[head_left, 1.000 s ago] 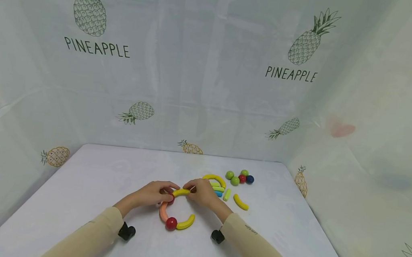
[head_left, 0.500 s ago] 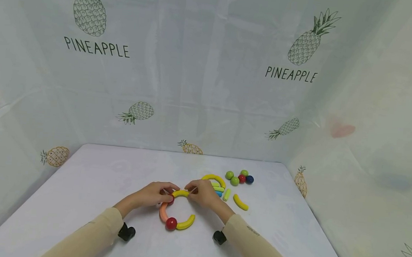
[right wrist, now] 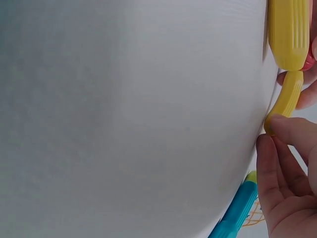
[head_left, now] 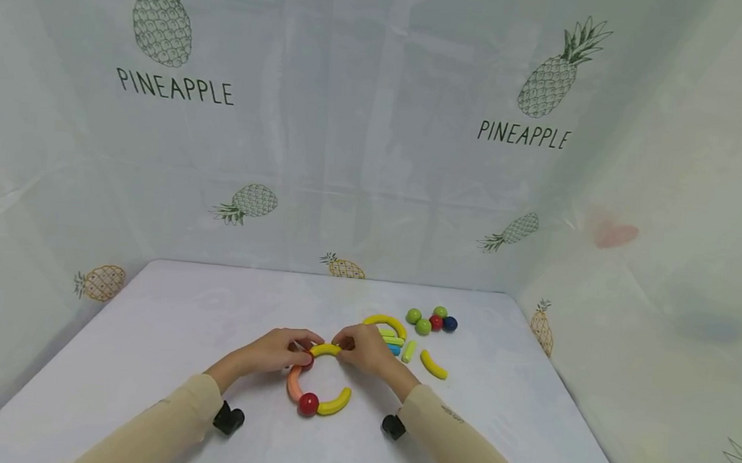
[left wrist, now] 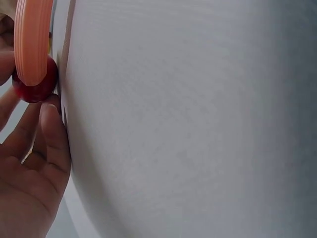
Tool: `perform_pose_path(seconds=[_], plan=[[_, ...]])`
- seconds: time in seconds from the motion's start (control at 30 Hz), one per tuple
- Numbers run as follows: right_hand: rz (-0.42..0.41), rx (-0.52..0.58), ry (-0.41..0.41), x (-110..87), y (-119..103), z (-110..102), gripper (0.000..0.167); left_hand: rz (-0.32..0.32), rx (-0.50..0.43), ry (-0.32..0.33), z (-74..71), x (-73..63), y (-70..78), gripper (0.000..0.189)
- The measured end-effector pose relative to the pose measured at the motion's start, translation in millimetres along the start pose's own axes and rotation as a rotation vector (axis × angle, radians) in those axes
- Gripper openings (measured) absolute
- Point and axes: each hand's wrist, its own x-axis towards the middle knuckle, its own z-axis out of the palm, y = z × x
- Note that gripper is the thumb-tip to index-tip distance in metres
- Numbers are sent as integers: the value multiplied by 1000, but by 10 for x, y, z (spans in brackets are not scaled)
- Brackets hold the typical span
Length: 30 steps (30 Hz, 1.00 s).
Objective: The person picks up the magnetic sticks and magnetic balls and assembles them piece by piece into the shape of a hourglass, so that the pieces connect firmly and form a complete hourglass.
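Toy building rods and balls form a partial ring on the white table. My left hand [head_left: 273, 349] holds a red ball [left wrist: 35, 93] between thumb and fingers at the ring's upper left. My right hand [head_left: 367, 347] pinches the right end of a curved yellow rod [head_left: 324, 349], seen up close in the right wrist view [right wrist: 287, 99]. That rod reaches over to the held ball. Below the ball runs a curved orange rod [head_left: 293, 383], leading to a second red ball [head_left: 308, 404]. Another curved yellow rod [head_left: 335, 404] extends rightward from there. The ring's right side is a gap.
Beyond my right hand lie a yellow arc [head_left: 390, 322], light green rods [head_left: 391, 340] and a blue rod [head_left: 393, 349]. A short green rod [head_left: 409, 351] and a curved yellow rod [head_left: 434, 365] are to its right. Green, red and navy balls [head_left: 449, 324] cluster farther back.
The right end of the upper yellow rod has shifted slightly toward me, with my right hand moving a little alongside it. My left hand stays in place on the red ball.
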Motion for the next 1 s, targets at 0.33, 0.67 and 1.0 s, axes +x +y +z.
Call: perform_pose_path(seconds=[0.33,0.67,1.0], plan=[[-26,-12,6,-6,4,-63,18,-20,38,51,36,71,65,29],[-34,11,3,8,-33,-64,18,-58,22,134,84,118,102,20],[-35,14,26,-53,-29,-103,18,-75,12,161,131,146,106,20]])
